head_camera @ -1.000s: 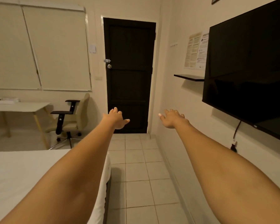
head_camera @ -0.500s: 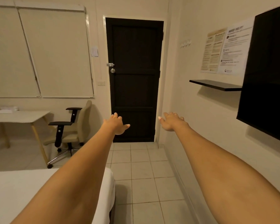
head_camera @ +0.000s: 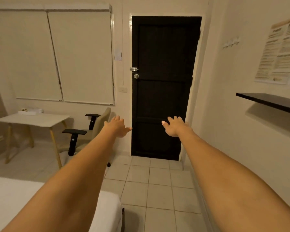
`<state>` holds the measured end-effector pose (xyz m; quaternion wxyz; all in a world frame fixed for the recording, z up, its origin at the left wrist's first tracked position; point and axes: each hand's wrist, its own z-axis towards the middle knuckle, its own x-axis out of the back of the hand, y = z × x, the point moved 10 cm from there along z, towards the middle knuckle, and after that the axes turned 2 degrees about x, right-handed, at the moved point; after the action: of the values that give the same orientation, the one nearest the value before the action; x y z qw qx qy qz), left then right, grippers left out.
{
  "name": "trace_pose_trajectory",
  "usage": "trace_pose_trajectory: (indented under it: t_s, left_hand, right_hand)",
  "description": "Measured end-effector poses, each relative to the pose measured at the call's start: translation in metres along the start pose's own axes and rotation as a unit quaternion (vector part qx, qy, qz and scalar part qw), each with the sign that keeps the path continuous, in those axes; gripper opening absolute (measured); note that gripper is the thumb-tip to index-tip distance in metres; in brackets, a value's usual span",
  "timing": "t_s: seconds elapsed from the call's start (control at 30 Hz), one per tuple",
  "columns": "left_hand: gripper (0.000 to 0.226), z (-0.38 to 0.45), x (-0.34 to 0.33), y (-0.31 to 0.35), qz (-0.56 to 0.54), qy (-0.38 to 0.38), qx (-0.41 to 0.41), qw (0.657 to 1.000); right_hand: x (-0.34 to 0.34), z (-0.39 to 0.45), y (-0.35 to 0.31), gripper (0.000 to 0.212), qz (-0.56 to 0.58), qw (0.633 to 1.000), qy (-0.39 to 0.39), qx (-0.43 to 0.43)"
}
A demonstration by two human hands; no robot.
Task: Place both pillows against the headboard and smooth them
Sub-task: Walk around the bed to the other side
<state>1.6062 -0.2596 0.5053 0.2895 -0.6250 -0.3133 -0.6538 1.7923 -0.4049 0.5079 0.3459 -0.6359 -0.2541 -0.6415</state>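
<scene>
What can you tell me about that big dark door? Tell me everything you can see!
The door is very dark, nearly black, and looks like wood with three flat panels stacked up. It is shut, standing upright in a pale frame at the far end of the tiled floor. On its left edge sit a silver latch and, just below, a round silver knob. Nothing is touching it; both outstretched hands are in front of it, well short.

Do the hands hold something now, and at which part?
Nothing is held. The left hand and right hand are open and empty, stretched out in the air.
</scene>
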Motion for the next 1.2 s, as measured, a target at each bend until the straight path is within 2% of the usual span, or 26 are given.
trace_pose_trajectory:
  t_s: [0.43, 0.7, 0.87, 1.2]
  left_hand:
    - [0.074, 0.214, -0.042, -0.001, -0.005, -0.023, 0.02, 1.0]
    - [0.077, 0.362, -0.045, -0.061, -0.022, -0.034, 0.082, 0.996]
    - [0.079, 0.415, -0.055, -0.105, -0.021, -0.062, 0.133, 0.989]
    - [0.076, 0.485, -0.064, -0.2, -0.018, -0.036, 0.29, 0.956]
  right_hand:
    - [-0.046, 0.209, -0.002, 0.062, 0.003, 0.999, -0.035, 0.016]
    - [-0.055, 0.379, -0.045, 0.064, -0.005, 0.999, -0.045, 0.028]
    - [-0.083, 0.455, -0.092, 0.063, -0.001, 0.995, -0.061, 0.075]
    - [-0.103, 0.59, -0.211, 0.062, 0.01, 0.969, -0.054, 0.242]
